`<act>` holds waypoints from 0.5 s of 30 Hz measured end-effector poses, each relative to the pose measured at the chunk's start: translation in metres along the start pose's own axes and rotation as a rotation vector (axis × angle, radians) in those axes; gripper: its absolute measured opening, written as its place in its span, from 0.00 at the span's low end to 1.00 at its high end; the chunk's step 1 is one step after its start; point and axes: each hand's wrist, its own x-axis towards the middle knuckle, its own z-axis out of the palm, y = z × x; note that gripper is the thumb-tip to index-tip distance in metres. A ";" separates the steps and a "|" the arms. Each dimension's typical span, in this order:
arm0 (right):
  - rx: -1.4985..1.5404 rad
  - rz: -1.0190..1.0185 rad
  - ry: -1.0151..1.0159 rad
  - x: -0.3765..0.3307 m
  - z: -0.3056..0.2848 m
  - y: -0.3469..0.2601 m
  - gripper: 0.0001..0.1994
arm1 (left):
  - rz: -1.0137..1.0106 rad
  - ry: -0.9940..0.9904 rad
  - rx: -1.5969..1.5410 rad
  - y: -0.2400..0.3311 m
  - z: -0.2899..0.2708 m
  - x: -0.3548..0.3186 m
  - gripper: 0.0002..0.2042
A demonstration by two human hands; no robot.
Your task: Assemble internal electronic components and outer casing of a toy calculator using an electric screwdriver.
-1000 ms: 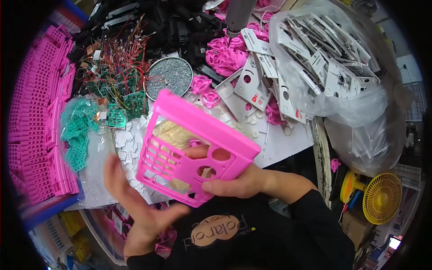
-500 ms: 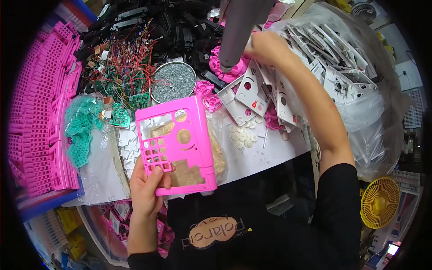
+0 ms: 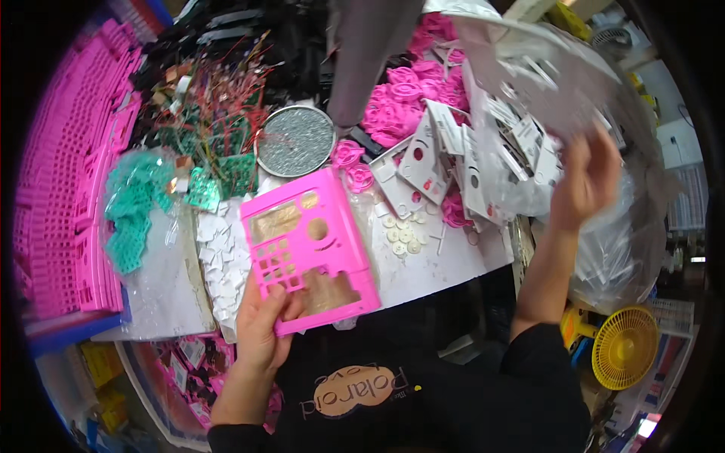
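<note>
A bright pink plastic casing point(image 3: 340, 234) with square button holes, round holes and a large cutout is tilted over the table's front edge. My left hand point(image 3: 264, 317) grips its lower left corner, thumb on the front face. Off to the right, my right hand point(image 3: 589, 177) is raised beside a clear plastic bag point(image 3: 521, 45) of white plastic panels point(image 3: 529, 136). Motion smears its fingers, so I cannot make out whether they hold the bag's film. More white panels point(image 3: 427, 162) with round holes lean together left of the bag.
Stacked pink casings point(image 3: 68, 174) fill the left side. A round tin of small metal screws point(image 3: 294, 140) stands mid-table near wired green circuit boards point(image 3: 234, 170), teal keypads point(image 3: 136, 208) and white pieces point(image 3: 223, 257). Pink rings point(image 3: 396, 106), cream discs point(image 3: 404, 234) and a grey post point(image 3: 370, 60) are beyond.
My right hand has swung from the far middle to the right, beside the bag. The bag's film has shifted, uncovering more pink rings. The pink casing has moved slightly right in my left hand.
</note>
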 end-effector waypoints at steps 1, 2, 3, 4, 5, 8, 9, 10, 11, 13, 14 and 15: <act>0.009 -0.211 -0.010 -0.019 -0.005 -0.028 0.18 | -0.028 -0.047 -0.029 0.002 0.006 0.000 0.21; 0.059 -0.241 -0.103 -0.036 -0.003 -0.046 0.18 | -0.036 -0.045 -0.077 -0.002 0.007 0.001 0.22; 0.125 -0.263 -0.188 -0.058 -0.002 -0.060 0.17 | -0.038 -0.030 -0.114 -0.009 0.004 0.001 0.22; 0.195 -0.285 -0.272 -0.078 -0.001 -0.072 0.17 | -0.038 -0.013 -0.151 -0.015 0.003 0.000 0.23; 0.238 -0.320 -0.353 -0.088 -0.003 -0.086 0.17 | -0.051 0.102 -0.158 -0.019 0.017 0.001 0.24; 0.114 -0.306 -0.786 -0.082 0.011 -0.116 0.18 | -0.085 0.003 -0.127 -0.022 0.006 0.003 0.34; 0.091 -0.321 -0.781 -0.086 0.026 -0.116 0.19 | -0.039 0.001 -0.256 -0.021 0.018 0.004 0.36; 0.069 -0.335 -0.775 -0.093 0.040 -0.117 0.19 | 0.009 0.000 -0.383 -0.019 0.024 0.004 0.37; 0.070 -0.334 -0.785 -0.102 0.045 -0.118 0.19 | 0.021 -0.050 -0.381 -0.017 0.022 0.005 0.36; 0.069 -0.338 -0.813 -0.115 0.054 -0.118 0.20 | 0.045 -0.064 -0.275 -0.017 0.019 0.009 0.33; 0.115 -0.309 -0.930 -0.114 0.056 -0.124 0.21 | 0.062 -0.057 -0.214 -0.018 0.017 0.007 0.31; 0.158 -0.278 -1.047 -0.107 0.055 -0.135 0.22 | 0.022 0.027 -0.137 -0.018 0.014 0.005 0.27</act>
